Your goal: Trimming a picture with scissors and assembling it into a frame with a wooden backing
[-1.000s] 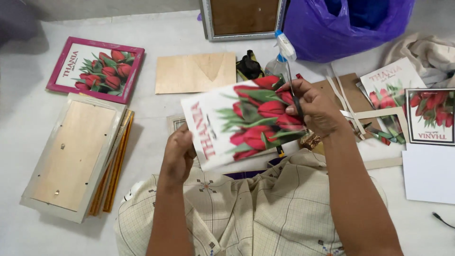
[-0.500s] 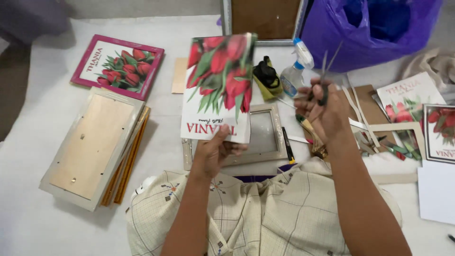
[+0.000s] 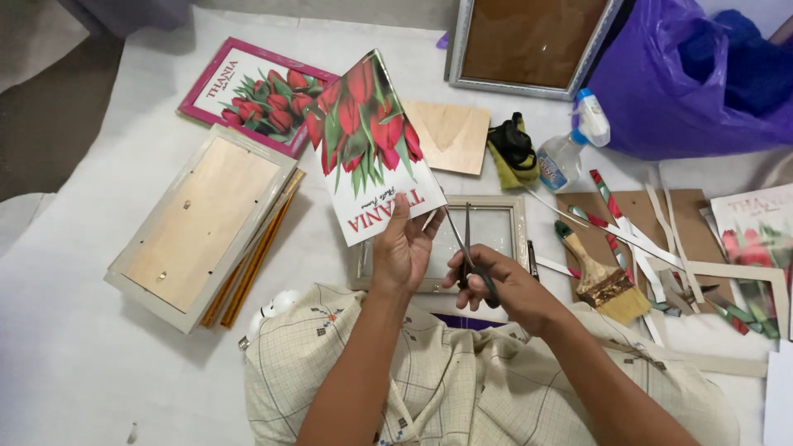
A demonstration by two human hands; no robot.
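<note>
— Two hands at work? Which way does the print run?

— Left hand [image 3: 402,252] pinches the glossy card print of red tulips [image 3: 369,144] by its lower edge, fingers pressed on it; long axis slants up and away, lettering end nearest the body, above the silver glazed frame [image 3: 520,219].

— And the right hand [image 3: 504,289]?

— Fingers curled through steel scissors [image 3: 464,244], thin blades parted, tips pointing away, just beside the print's corner.

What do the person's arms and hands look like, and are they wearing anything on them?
Both forearms are bare, with no sleeves showing. The left hand and right hand wear no gloves, and no rings, watch or bracelets are visible. The arms reach out over a cream checked cloth garment with small dark motifs.
</note>
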